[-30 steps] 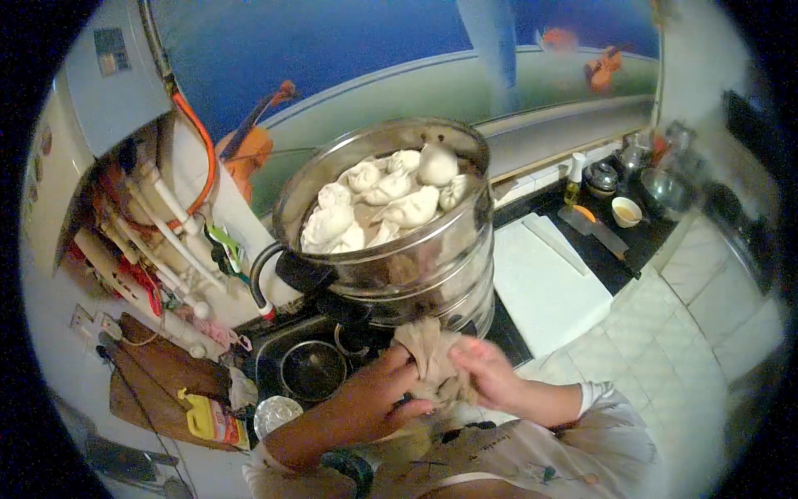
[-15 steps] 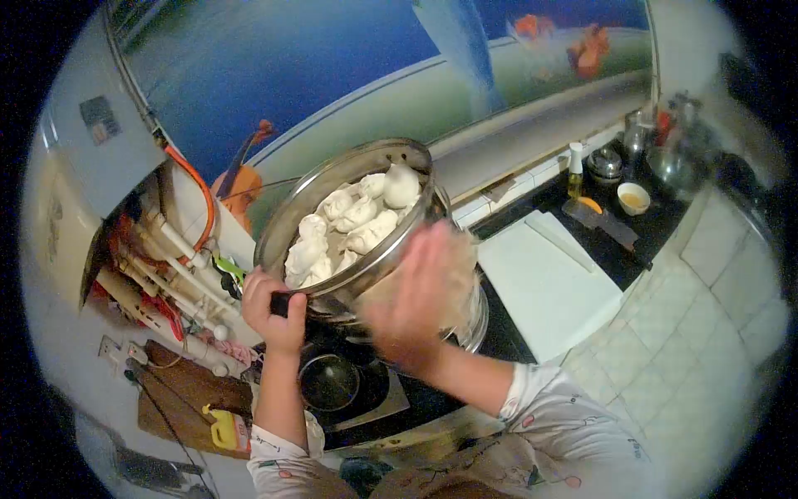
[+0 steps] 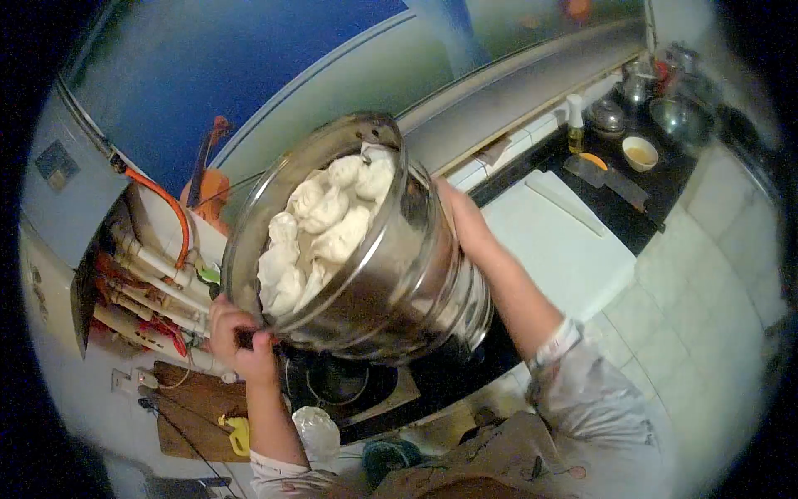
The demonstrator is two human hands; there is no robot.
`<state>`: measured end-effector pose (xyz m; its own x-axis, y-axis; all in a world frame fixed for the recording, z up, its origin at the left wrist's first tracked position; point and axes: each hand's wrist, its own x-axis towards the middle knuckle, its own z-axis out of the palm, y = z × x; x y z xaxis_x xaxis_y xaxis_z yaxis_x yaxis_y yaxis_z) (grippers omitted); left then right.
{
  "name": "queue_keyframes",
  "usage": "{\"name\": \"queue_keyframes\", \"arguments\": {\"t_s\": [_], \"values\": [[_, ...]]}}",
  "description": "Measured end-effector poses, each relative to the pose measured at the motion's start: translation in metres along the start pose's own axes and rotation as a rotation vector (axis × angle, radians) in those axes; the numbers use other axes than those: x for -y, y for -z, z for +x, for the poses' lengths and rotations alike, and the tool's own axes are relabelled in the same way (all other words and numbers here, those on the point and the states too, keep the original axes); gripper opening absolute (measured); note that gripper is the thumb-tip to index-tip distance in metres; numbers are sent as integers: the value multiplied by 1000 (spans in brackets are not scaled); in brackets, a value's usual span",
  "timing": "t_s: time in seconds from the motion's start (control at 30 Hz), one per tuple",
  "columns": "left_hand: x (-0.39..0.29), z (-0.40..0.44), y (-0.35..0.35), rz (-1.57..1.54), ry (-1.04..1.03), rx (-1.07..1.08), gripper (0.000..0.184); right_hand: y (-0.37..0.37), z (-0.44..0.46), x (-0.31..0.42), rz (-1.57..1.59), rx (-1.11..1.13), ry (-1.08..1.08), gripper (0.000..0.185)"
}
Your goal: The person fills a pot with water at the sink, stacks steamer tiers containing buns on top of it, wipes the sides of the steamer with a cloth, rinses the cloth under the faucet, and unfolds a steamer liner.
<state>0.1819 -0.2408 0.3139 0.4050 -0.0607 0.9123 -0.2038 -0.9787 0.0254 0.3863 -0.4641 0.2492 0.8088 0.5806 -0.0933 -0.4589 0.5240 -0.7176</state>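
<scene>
A large stainless steel steamer pot (image 3: 403, 249) stands over the stove, its top appearing tilted in this view. Several white pleated dumplings (image 3: 320, 208) lie inside its upper tier, bunched along the middle. My left hand (image 3: 237, 333) is closed around the dark side handle at the near left, thumb on top. At the opposite side, my right hand (image 3: 461, 220) wraps against the pot's outer wall; its fingertips are hidden behind the metal.
A white cutting board (image 3: 557, 249) with a pale strip-like tool lies right of the pot. Beyond it are a cleaver (image 3: 619, 190), a small bowl (image 3: 640, 155) and a spray bottle (image 3: 575, 125). A stove burner (image 3: 337, 378) sits below left; pipes (image 3: 158, 266) run along the left.
My right hand has gone from a blurred spot in front of the pot to its far right side. The pot looks larger and nearer, and the view has shifted. My left hand stays on the handle.
</scene>
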Motion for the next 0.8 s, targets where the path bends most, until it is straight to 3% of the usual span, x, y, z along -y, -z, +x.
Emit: {"name": "queue_keyframes", "arguments": {"t_s": [0.03, 0.07, 0.13, 0.23, 0.33, 0.43, 0.47, 0.5, 0.53, 0.67, 0.73, 0.8], "values": [[4, 0, -2, -9, -40, -41, 55, 24, -1, -25, -613, 19, 377, 36], [2, 2, -2, -43, -16, -26, 55, 20, -8, -70, -511, -220, 766, 36], [0, 1, 0, -34, 48, -24, 56, 7, -66, -107, -1186, -458, 856, 38], [5, -2, 2, -27, 43, -6, 57, 25, -87, -170, -1627, -265, 1061, 48], [9, -4, 0, -83, 48, -10, 56, 27, -74, -105, -1289, -151, 1196, 68], [18, -9, 6, -21, 59, 36, 49, 42, -36, -90, -994, -123, 1093, 59], [15, -9, 3, -2, 55, 25, 48, 48, -16, -88, -902, -132, 944, 62], [12, -6, -4, 17, 49, 12, 47, 55, 7, -87, -964, -177, 931, 55], [9, -5, -6, 38, 40, 1, 46, 71, 21, -85, -829, -75, 952, 48], [18, -13, -4, -47, 173, -15, 48, 111, 49, -99, -535, 48, 396, 47], [8, -7, -3, 41, 65, 29, 47, 145, 79, -153, -411, -28, 248, 50], [17, -10, -3, 53, 57, -7, 47, 159, 74, -170, -364, -99, 300, 51]]}}
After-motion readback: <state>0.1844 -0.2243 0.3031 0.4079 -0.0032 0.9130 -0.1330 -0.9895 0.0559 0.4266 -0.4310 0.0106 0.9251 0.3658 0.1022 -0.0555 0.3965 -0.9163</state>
